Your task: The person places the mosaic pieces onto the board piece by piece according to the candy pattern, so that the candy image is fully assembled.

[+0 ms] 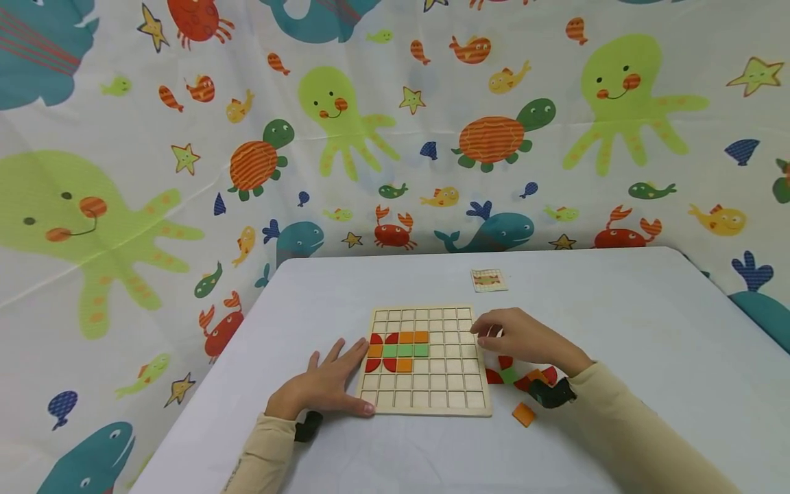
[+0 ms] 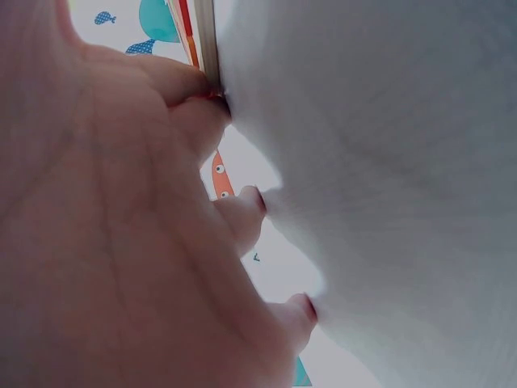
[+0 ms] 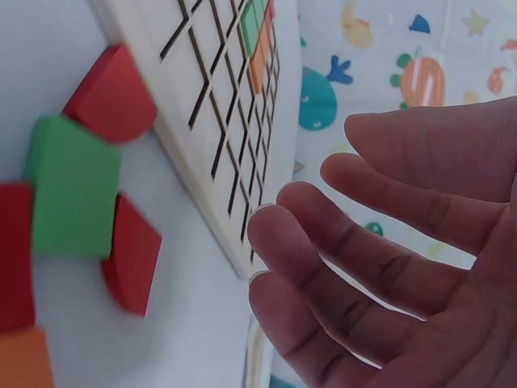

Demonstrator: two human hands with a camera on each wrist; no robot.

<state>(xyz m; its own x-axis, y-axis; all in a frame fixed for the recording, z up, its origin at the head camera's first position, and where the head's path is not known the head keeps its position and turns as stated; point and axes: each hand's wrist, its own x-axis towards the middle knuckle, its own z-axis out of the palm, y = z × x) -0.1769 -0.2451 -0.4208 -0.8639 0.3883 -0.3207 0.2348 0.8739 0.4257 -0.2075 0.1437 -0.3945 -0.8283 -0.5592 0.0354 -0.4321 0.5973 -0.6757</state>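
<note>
On the table (image 1: 308,288), head view: the grid board (image 1: 452,367) lies flat, partly filled with tiles (image 1: 404,350); a sideways push from the left hand (image 1: 324,384), spread against its left edge, could skew it. Left wrist view: fingers apart. Right wrist view: the right hand (image 3: 404,275), loosely bent, holds nothing near loose pieces (image 3: 77,190).

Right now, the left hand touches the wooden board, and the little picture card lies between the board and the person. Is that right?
Not quite: the picture card lies beyond the far edge of the wooden board, as the head view shows. The left hand does touch the board.
</note>
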